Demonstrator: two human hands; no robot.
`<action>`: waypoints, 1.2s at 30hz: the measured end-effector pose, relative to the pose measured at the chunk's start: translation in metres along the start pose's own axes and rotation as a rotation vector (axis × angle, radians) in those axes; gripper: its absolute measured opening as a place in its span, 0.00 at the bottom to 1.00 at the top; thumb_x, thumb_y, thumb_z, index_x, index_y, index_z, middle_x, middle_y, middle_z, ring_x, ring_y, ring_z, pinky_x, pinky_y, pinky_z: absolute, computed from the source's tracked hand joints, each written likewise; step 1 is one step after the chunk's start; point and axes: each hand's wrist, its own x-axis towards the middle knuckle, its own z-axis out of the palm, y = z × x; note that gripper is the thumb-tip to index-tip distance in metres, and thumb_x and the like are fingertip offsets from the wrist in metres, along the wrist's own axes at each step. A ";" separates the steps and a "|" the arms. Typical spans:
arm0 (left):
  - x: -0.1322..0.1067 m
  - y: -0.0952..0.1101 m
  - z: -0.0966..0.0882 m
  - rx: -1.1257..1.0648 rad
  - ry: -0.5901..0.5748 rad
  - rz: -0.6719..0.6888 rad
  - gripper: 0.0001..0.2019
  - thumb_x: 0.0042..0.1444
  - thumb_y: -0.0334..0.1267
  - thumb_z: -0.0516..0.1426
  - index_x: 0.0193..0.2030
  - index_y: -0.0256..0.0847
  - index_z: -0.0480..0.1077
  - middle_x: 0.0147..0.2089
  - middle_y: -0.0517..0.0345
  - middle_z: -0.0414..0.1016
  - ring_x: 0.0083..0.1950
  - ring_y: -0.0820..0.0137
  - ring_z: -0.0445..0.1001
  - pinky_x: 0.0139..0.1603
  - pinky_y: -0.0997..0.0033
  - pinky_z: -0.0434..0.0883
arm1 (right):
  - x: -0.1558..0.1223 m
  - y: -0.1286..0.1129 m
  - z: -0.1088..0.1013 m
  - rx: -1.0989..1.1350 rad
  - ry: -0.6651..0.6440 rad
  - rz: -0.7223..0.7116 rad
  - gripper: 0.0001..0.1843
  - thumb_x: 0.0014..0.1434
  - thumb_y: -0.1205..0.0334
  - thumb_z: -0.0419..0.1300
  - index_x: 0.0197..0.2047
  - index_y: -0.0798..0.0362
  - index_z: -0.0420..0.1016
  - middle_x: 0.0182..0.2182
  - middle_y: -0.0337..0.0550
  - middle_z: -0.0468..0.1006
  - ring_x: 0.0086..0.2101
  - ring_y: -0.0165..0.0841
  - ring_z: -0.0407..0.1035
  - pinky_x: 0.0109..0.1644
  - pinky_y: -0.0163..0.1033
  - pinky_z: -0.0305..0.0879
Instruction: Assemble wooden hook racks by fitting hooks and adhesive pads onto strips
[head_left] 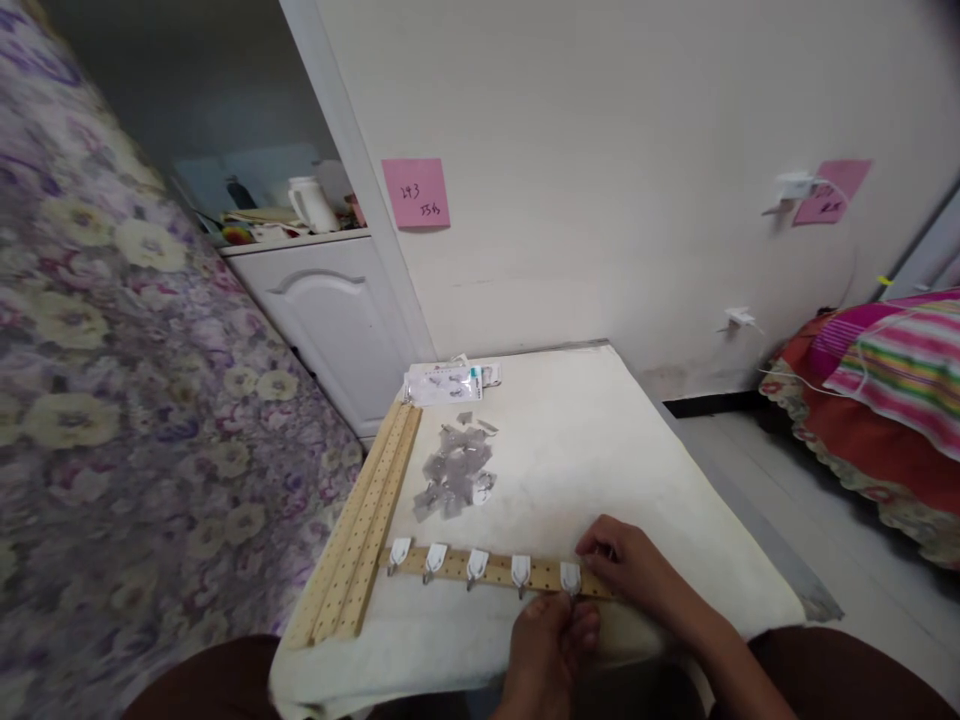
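Across the near part of the table lies a perforated wooden strip (495, 570) with several white hooks (436, 558) in a row, their metal ends pointing toward me. Around the lower end of the rightmost hook (570, 577), my left hand (546, 640) is closed, its thumb and fingers curled at the metal part. My right hand (630, 565) bends over the strip's right end, with thumb and fingertips closed at its upper edge beside that hook. Whether a small piece is between those fingertips cannot be made out. Small clear packets (456, 465) lie in a pile beyond the strip.
More perforated wooden strips (364, 520) lie side by side along the table's left edge. Plastic-packaged items (444, 384) are at the far left corner. A floral curtain (172, 400) hangs at left, a wall (570, 200) stands behind, and a bed (885, 400) is at right.
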 end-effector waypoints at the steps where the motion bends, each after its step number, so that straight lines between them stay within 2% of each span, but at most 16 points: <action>1: 0.000 0.000 0.000 -0.004 -0.005 -0.005 0.04 0.56 0.32 0.53 0.31 0.39 0.63 0.23 0.59 0.74 0.25 0.74 0.73 0.29 0.77 0.66 | 0.000 -0.001 0.002 -0.004 -0.012 -0.001 0.08 0.51 0.68 0.54 0.32 0.52 0.74 0.30 0.39 0.75 0.32 0.30 0.68 0.36 0.34 0.62; 8: 0.003 -0.003 -0.001 -0.018 0.022 0.020 0.04 0.56 0.31 0.53 0.30 0.38 0.64 0.23 0.58 0.74 0.25 0.74 0.73 0.29 0.77 0.67 | 0.001 -0.002 0.014 -0.017 -0.046 0.004 0.09 0.49 0.71 0.55 0.31 0.52 0.75 0.31 0.40 0.74 0.32 0.30 0.67 0.36 0.34 0.61; 15: 0.004 -0.004 -0.001 -0.022 0.036 0.022 0.04 0.52 0.31 0.56 0.28 0.37 0.65 0.23 0.58 0.73 0.26 0.73 0.73 0.28 0.76 0.66 | 0.002 -0.001 0.017 -0.039 -0.051 -0.009 0.07 0.50 0.69 0.56 0.31 0.52 0.75 0.31 0.40 0.74 0.32 0.31 0.67 0.37 0.35 0.61; 23: 0.005 -0.005 -0.001 -0.033 0.037 0.023 0.04 0.53 0.30 0.55 0.28 0.38 0.64 0.22 0.59 0.72 0.25 0.73 0.73 0.28 0.76 0.66 | 0.003 0.002 0.020 -0.051 -0.069 0.014 0.08 0.51 0.69 0.55 0.31 0.52 0.75 0.31 0.40 0.74 0.33 0.31 0.67 0.38 0.35 0.61; 32: 0.000 -0.003 0.001 -0.042 0.055 0.028 0.04 0.52 0.30 0.56 0.28 0.38 0.64 0.23 0.57 0.73 0.26 0.72 0.73 0.30 0.75 0.67 | 0.003 0.002 0.022 -0.071 -0.046 0.014 0.07 0.51 0.67 0.55 0.31 0.52 0.74 0.30 0.40 0.74 0.32 0.31 0.68 0.37 0.35 0.60; 36: -0.001 -0.001 0.002 -0.008 0.035 0.019 0.03 0.54 0.31 0.55 0.29 0.38 0.65 0.23 0.60 0.73 0.26 0.74 0.73 0.31 0.77 0.67 | 0.004 0.005 0.025 -0.064 -0.054 0.023 0.05 0.52 0.64 0.56 0.31 0.52 0.74 0.29 0.38 0.74 0.30 0.30 0.67 0.34 0.34 0.60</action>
